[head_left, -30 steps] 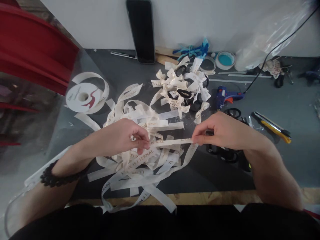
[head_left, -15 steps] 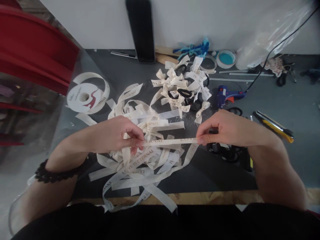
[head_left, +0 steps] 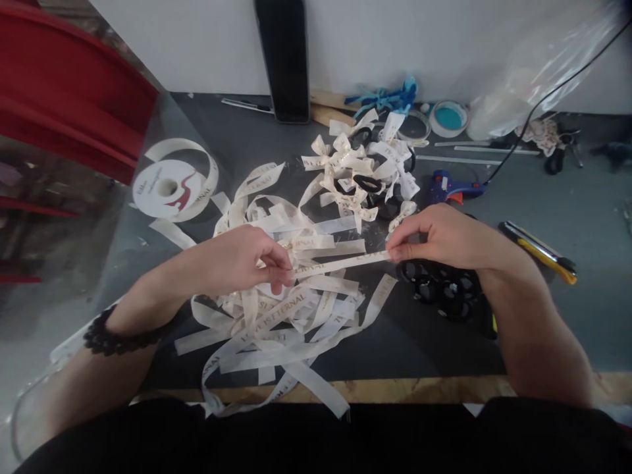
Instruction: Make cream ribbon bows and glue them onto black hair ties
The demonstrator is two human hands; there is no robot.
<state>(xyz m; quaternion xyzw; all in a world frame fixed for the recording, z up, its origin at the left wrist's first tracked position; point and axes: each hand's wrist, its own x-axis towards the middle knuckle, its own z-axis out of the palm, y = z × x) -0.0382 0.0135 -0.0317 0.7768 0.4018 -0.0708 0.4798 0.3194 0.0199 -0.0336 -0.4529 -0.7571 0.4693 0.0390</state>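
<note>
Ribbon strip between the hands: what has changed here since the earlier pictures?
Both hands moved slightly away from the body, the right hand more than the left hand, so the ribbon strip slants more, its right end farther forward. More of the black bands shows. Neither grip let go. The spool, glue gun and phone stayed put.
</note>
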